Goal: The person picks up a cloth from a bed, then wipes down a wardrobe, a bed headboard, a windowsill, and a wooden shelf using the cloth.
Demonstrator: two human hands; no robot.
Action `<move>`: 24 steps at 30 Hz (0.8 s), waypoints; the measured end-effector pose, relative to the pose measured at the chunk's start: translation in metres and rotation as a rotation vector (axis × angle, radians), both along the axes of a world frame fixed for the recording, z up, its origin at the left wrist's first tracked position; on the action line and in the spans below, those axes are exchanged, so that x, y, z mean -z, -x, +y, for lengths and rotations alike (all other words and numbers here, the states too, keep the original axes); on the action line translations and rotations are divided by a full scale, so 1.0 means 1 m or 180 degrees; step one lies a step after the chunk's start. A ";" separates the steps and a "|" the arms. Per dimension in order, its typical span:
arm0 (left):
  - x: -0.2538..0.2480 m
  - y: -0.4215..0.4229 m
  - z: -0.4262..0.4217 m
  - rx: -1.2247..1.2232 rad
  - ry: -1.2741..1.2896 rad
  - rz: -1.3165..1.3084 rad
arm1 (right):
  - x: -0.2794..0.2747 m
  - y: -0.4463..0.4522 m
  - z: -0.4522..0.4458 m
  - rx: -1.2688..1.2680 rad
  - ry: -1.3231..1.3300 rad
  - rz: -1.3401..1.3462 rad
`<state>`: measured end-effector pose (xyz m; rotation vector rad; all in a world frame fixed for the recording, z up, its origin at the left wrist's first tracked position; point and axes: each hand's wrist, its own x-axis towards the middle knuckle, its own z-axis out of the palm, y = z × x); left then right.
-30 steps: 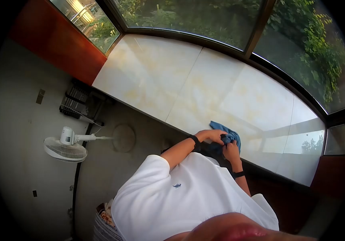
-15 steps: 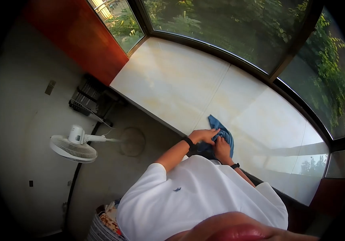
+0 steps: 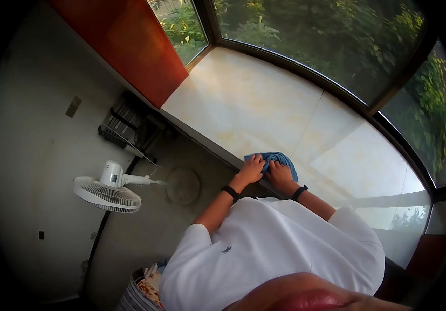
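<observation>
A bunched blue cloth point(image 3: 285, 159) lies at the near edge of the pale, marbled window ledge point(image 3: 243, 103). My left hand point(image 3: 252, 168) grips the cloth's left part with curled fingers. Close beside it on the right, my right hand point(image 3: 281, 176) has its fingers pressed into the middle of the cloth. Both wrists wear black bands. The cloth's underside and parts of the fingertips are hidden.
A white fan point(image 3: 110, 189) stands at the left, near a dark rack point(image 3: 124, 122) with a cable. Windows point(image 3: 311, 41) border the ledge's far side. An orange-red panel point(image 3: 134, 46) meets its left end. A striped basket point(image 3: 134, 295) holding fabric is at the bottom.
Both hands have moved left along the ledge with the cloth, which is now bunched more compactly. My hands are slightly farther apart. The view has shifted and turned.
</observation>
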<state>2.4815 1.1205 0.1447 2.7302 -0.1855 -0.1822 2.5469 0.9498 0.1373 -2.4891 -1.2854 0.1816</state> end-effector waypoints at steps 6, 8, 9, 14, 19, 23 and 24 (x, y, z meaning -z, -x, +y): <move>0.014 -0.012 0.044 -0.0168 -0.0257 -0.0672 | 0.006 -0.006 0.045 0.0111 -0.0050 0.0230; 0.016 -0.006 0.049 -0.0278 -0.0315 -0.0810 | 0.004 -0.002 0.044 0.0063 -0.0308 -0.0098; 0.018 -0.003 0.046 -0.0255 -0.0247 -0.0936 | 0.001 0.001 0.036 0.0082 -0.0336 -0.0081; 0.017 0.005 -0.008 0.0679 0.0403 -0.0892 | -0.002 0.014 -0.066 0.0141 -0.0088 -0.0154; 0.025 -0.005 -0.070 0.1263 0.0566 -0.1099 | 0.002 0.035 -0.122 0.0539 0.0171 -0.0082; 0.022 -0.009 -0.067 0.1245 0.1071 -0.0660 | -0.008 0.030 -0.121 0.0635 0.0070 0.0120; 0.022 -0.004 -0.061 0.1195 0.1239 -0.0615 | -0.010 0.026 -0.117 0.0524 0.0054 0.0230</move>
